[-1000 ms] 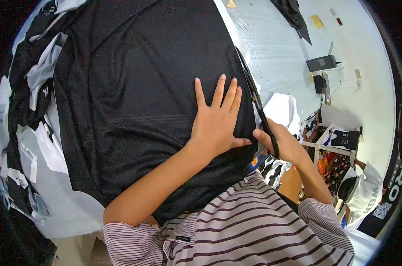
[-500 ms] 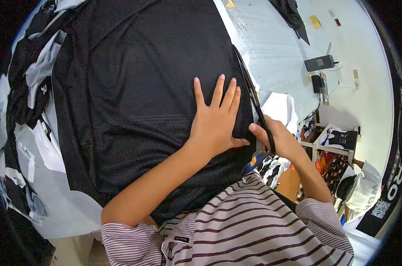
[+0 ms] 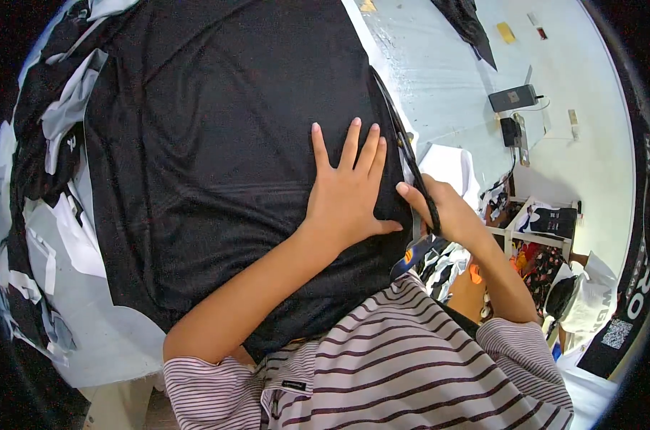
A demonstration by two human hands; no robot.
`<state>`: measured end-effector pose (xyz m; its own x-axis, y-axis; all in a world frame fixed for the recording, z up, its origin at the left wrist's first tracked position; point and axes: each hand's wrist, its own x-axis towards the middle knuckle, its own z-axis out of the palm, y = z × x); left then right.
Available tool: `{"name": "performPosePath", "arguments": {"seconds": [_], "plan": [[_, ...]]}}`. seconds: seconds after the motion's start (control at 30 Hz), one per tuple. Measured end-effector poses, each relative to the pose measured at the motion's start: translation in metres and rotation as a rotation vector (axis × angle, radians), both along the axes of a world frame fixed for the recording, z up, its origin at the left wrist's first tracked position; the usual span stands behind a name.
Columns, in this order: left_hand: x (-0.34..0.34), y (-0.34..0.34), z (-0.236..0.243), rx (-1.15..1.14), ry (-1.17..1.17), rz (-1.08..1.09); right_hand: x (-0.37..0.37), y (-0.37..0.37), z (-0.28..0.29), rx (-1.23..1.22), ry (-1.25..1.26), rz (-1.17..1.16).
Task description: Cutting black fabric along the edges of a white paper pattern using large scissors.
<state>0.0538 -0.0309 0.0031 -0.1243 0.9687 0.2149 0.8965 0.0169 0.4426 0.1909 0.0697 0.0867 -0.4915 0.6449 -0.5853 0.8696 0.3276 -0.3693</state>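
Observation:
A large black cloth (image 3: 217,143) lies spread over a pale table (image 3: 102,337). My left hand (image 3: 346,193) lies flat on it near its right edge, fingers spread, holding nothing. My right hand (image 3: 450,211) is at that right edge, closed on the black handles of a pair of scissors (image 3: 414,168). The blades point away from me along the cloth's edge. My striped shirt fills the lower part of the view.
Black and white cloth pieces (image 3: 49,136) are heaped along the table's left side. A white cloth (image 3: 450,161) hangs just right of the scissors. On the pale floor at right sit a black box with cables (image 3: 513,97) and a low shelf holding clothes (image 3: 547,222).
My right hand with the scissors has moved a little farther away from me along the cloth's right edge. My left hand stays pressed flat in the same place.

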Motion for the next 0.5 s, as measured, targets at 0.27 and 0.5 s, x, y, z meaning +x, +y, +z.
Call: {"name": "performPosePath", "arguments": {"seconds": [0.27, 0.5], "plan": [[0.001, -0.001, 0.0, -0.006, 0.015, -0.008, -0.01, 0.005, 0.004, -0.039, -0.039, 0.01], [0.0, -0.001, 0.0, -0.015, 0.023, -0.006, -0.009, 0.005, 0.0, 0.018, -0.017, 0.026]]}}
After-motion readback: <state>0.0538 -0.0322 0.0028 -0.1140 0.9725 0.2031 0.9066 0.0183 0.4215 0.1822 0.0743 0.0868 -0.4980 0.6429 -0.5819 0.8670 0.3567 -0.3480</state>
